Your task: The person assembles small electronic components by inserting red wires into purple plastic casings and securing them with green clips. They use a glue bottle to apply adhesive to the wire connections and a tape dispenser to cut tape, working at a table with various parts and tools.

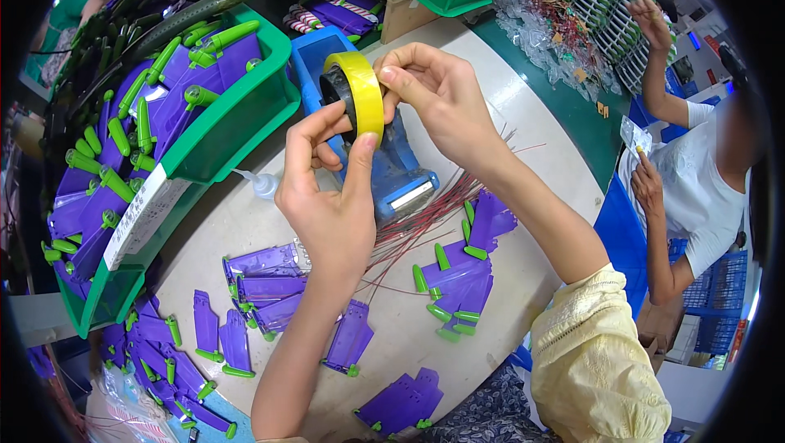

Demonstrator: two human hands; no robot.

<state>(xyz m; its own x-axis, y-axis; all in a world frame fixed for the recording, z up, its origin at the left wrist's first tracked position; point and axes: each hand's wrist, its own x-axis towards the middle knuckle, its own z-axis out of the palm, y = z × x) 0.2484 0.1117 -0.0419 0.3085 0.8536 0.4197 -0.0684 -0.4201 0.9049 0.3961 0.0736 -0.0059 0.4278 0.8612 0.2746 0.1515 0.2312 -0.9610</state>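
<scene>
Above the blue tape dispenser (392,157), a roll of yellow tape (365,96) stands on edge, its dark core facing left. My left hand (331,190) grips the roll low down, thumb on the yellow rim and fingers at the core. At the roll's right side my right hand (437,91) is closed, thumb and forefinger pinched at the tape's surface; whether a loose tape end is between them cannot be made out. Thin red wires (413,234) lie beside the dispenser. Purple plastic pieces with green ends (274,288) are spread around my left forearm.
A green bin (245,124) heaped with purple and green pieces stands at left. Near it is a small white-tipped bottle (263,185). More purple pieces (470,271) lie at right. Clear plastic parts (548,42) are piled far right, by a co-worker in a white shirt (695,165).
</scene>
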